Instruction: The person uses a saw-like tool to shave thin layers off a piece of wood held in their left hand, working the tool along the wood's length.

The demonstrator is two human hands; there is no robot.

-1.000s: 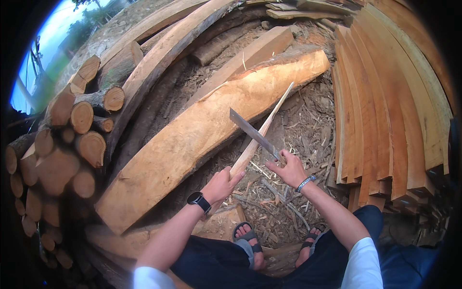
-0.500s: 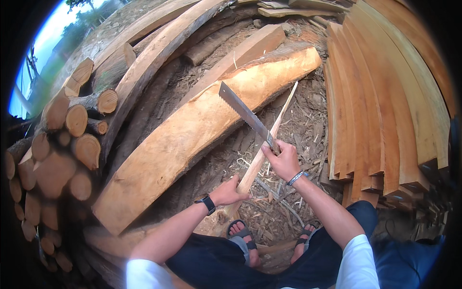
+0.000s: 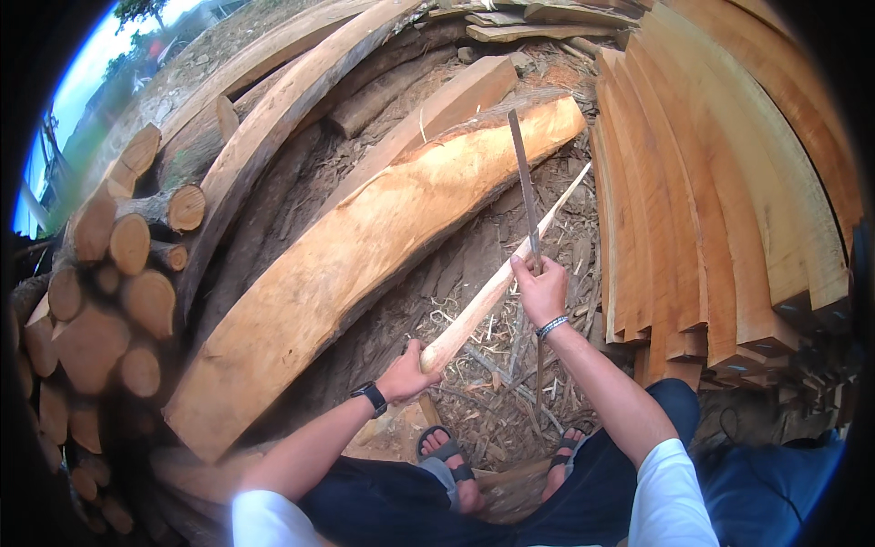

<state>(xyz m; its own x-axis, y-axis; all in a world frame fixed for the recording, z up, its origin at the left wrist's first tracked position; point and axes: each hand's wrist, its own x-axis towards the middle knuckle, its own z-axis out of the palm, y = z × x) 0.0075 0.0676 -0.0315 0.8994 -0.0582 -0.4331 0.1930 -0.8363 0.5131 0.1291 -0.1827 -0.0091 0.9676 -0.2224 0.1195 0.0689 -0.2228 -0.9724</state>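
Note:
My left hand (image 3: 407,372) grips the near end of a long pale wooden stick (image 3: 510,273) that slants up and to the right over the ground. My right hand (image 3: 540,290) is closed on the handle of a long flat-bladed knife (image 3: 523,180), whose blade stands nearly upright, edge-on, above the stick. A black watch sits on my left wrist and a woven band on my right. A big pale slab of sawn log (image 3: 365,264) lies just beyond the stick. My sandalled feet (image 3: 451,460) show below.
Round cut logs (image 3: 109,273) are stacked at the left. Curved sawn planks (image 3: 720,210) lean in a row at the right. Wood chips and shavings (image 3: 497,346) cover the dirt between them. More long beams (image 3: 301,82) lie behind the slab.
My right hand has raised the knife and turned it from slanting left to nearly upright. The stick has stayed held by my left hand.

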